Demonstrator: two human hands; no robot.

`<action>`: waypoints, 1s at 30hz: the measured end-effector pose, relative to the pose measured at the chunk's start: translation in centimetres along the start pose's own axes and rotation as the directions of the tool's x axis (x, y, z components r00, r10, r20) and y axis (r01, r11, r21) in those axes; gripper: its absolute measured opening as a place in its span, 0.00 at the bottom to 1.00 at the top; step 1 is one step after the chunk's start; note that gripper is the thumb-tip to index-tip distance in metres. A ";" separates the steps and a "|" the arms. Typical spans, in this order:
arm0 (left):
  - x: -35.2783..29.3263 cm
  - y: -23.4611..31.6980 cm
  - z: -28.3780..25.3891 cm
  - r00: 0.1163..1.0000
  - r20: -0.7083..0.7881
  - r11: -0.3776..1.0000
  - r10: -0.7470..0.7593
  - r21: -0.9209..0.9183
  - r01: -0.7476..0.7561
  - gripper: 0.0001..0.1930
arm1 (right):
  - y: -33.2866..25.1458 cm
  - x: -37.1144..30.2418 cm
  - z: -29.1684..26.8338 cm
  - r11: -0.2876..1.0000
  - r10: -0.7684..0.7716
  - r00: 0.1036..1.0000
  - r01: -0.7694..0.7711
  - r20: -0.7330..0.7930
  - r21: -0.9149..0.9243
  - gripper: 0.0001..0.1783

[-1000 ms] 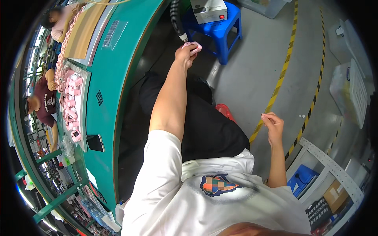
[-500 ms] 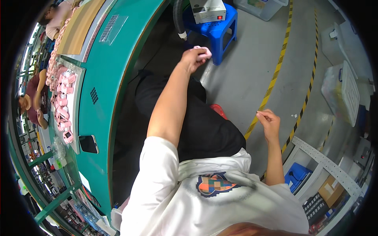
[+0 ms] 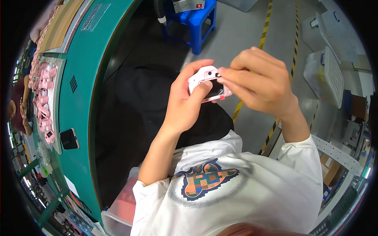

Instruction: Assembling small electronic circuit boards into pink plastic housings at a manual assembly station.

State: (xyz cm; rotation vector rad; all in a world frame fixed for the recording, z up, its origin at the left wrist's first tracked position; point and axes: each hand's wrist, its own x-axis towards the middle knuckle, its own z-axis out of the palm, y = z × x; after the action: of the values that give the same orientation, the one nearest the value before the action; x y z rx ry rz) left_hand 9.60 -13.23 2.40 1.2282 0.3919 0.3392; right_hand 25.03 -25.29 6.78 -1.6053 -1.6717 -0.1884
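Fingers of the right hand [image 3: 262, 80] are pressed together at the right side of the pink device [image 3: 216, 89]; anything pinched is indistinct. Previously well apart, the hands meet: the left hand [image 3: 183, 105], withdrawn from the blue stool [image 3: 196, 18], clasps the device between thumb and fingers.

We see a pale pink device [image 3: 208, 74] with a black screen [image 3: 215, 91] and a red patch [image 3: 222, 98] at its near edge. Near us, the shirt [image 3: 279, 177] is white, its print [image 3: 208, 179] checkered orange, blue, green and tan; the trousers [image 3: 145, 90] are black. At left, we see a green tabletop [image 3: 75, 114] and pink parts [image 3: 46, 78]; farther off, a blue stool [image 3: 195, 29], grey floor [image 3: 236, 35] and yellow-and-black striped tape [image 3: 265, 27].
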 end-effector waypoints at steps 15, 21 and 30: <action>-4.3 0.8 1.1 0.985 0.002 0.964 0.172 0.204 -0.168 0.21 | -4.7 -0.2 -1.0 0.959 -0.151 0.974 0.186 0.169 -0.215 0.05; -3.8 0.5 1.7 0.973 -0.014 0.952 0.231 0.209 -0.223 0.20 | -5.1 -0.1 -1.3 0.951 -0.116 0.975 0.164 0.189 -0.263 0.05; -3.2 0.1 1.2 0.980 -0.058 0.968 0.188 0.178 -0.175 0.17 | -4.6 0.1 -1.3 0.971 -0.081 0.974 0.125 0.212 -0.203 0.06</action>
State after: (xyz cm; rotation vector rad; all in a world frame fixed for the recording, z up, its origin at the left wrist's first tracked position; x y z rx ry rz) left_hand 7.33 -15.66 3.13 1.4279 0.3790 0.5181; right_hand 21.46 -26.84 9.56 -1.7449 -1.9498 -0.2753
